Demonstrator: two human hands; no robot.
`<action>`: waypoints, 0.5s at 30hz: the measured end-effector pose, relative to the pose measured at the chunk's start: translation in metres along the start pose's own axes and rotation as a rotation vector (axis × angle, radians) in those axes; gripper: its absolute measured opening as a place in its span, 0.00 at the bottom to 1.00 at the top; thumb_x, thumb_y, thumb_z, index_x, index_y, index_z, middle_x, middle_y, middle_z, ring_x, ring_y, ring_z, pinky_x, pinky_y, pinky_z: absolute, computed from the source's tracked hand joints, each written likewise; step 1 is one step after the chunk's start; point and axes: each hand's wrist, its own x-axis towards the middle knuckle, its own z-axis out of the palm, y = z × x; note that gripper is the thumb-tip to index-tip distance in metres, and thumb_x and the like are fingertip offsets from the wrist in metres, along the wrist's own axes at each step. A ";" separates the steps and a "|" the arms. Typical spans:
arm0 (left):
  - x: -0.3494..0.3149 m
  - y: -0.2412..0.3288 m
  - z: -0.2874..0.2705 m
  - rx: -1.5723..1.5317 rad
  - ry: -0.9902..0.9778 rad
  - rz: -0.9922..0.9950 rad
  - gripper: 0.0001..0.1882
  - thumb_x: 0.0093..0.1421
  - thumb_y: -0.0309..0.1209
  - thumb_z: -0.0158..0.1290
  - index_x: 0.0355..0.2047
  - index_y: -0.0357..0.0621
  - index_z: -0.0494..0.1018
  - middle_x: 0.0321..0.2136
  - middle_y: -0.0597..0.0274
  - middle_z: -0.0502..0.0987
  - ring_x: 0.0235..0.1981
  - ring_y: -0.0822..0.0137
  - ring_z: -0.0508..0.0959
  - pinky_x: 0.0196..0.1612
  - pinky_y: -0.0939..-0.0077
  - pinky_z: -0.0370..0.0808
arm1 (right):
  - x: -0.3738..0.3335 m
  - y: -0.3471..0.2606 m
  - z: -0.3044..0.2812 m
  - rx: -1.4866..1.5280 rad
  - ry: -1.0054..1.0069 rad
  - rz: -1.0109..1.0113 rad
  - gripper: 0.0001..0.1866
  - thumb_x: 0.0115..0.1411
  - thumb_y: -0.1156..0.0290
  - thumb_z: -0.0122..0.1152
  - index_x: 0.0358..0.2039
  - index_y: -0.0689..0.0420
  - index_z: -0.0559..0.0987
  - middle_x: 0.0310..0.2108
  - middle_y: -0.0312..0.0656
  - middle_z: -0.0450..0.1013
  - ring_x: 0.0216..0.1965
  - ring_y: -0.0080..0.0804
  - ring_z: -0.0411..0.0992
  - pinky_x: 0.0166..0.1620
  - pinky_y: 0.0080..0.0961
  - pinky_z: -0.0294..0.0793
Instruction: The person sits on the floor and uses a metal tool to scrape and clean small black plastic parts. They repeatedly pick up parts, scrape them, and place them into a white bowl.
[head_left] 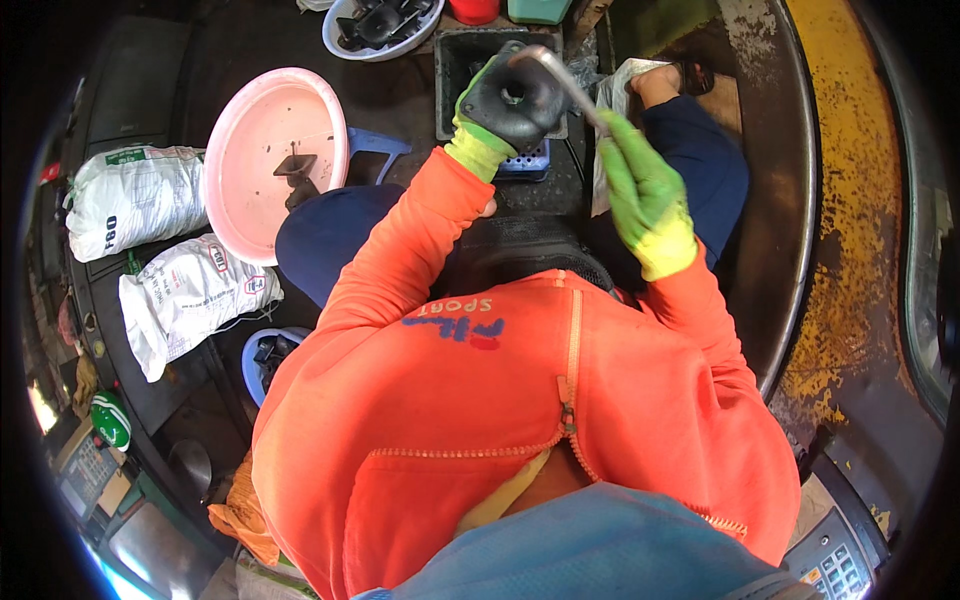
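Observation:
My left hand [477, 146], in a yellow-green glove, grips a black rubber-like part [490, 106] with a broad flange and a round hole in the middle. The part is held up over a black tray [443, 112]; most of my left fingers are hidden behind it. My right hand [645, 190], gloved the same way, is closed around a bent metal tool [572, 84]. The tool's curved end reaches over the part's far side; whether it touches the part I cannot tell. Below the part shows a blue perforated basket [528, 168].
On the left a pink basin [222, 165] holds a dark flanged piece [296, 168]. White sacks [140, 200] lie beside it. A pale basin [395, 51] of black parts stands at the far side, another basin [252, 362] at lower left. A worn yellow metal frame [850, 220] borders the right.

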 end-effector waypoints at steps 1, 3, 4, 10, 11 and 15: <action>0.003 -0.001 -0.001 -0.013 -0.008 0.045 0.16 0.53 0.36 0.63 0.40 0.44 0.76 0.35 0.62 0.79 0.37 0.64 0.79 0.43 0.72 0.76 | 0.002 -0.007 -0.006 0.019 0.062 -0.011 0.17 0.64 0.75 0.54 0.54 0.63 0.73 0.41 0.52 0.77 0.42 0.40 0.77 0.46 0.27 0.74; 0.007 0.001 -0.002 -0.553 0.000 -0.173 0.16 0.52 0.35 0.64 0.39 0.44 0.76 0.34 0.61 0.80 0.35 0.64 0.80 0.40 0.71 0.76 | 0.000 -0.017 -0.011 0.017 0.188 -0.110 0.18 0.64 0.76 0.55 0.55 0.62 0.73 0.43 0.52 0.76 0.44 0.36 0.77 0.47 0.26 0.74; 0.007 0.004 0.000 -1.093 0.162 -0.418 0.16 0.51 0.34 0.64 0.39 0.43 0.76 0.33 0.61 0.81 0.34 0.63 0.81 0.38 0.71 0.77 | 0.000 -0.018 -0.012 0.031 0.271 -0.152 0.18 0.64 0.77 0.54 0.55 0.61 0.73 0.44 0.52 0.76 0.44 0.36 0.77 0.47 0.25 0.73; -0.006 0.014 0.010 -1.205 0.282 -0.462 0.12 0.56 0.31 0.59 0.39 0.41 0.76 0.35 0.59 0.81 0.34 0.64 0.81 0.49 0.68 0.75 | -0.008 0.013 0.026 -0.044 -0.183 0.149 0.18 0.66 0.72 0.50 0.56 0.62 0.71 0.45 0.56 0.74 0.46 0.51 0.74 0.47 0.34 0.73; -0.006 0.012 0.009 -0.880 0.222 -0.341 0.12 0.59 0.34 0.56 0.41 0.42 0.76 0.38 0.58 0.80 0.36 0.63 0.81 0.49 0.66 0.76 | -0.010 0.019 0.028 -0.014 -0.154 0.156 0.18 0.66 0.72 0.50 0.56 0.62 0.71 0.44 0.56 0.74 0.46 0.51 0.74 0.47 0.34 0.73; -0.006 0.005 0.007 -0.752 0.102 -0.298 0.19 0.65 0.43 0.45 0.47 0.43 0.73 0.44 0.57 0.78 0.44 0.61 0.79 0.51 0.64 0.76 | -0.010 0.019 0.021 0.032 -0.130 0.185 0.18 0.66 0.72 0.51 0.55 0.62 0.72 0.43 0.55 0.75 0.44 0.49 0.76 0.45 0.33 0.74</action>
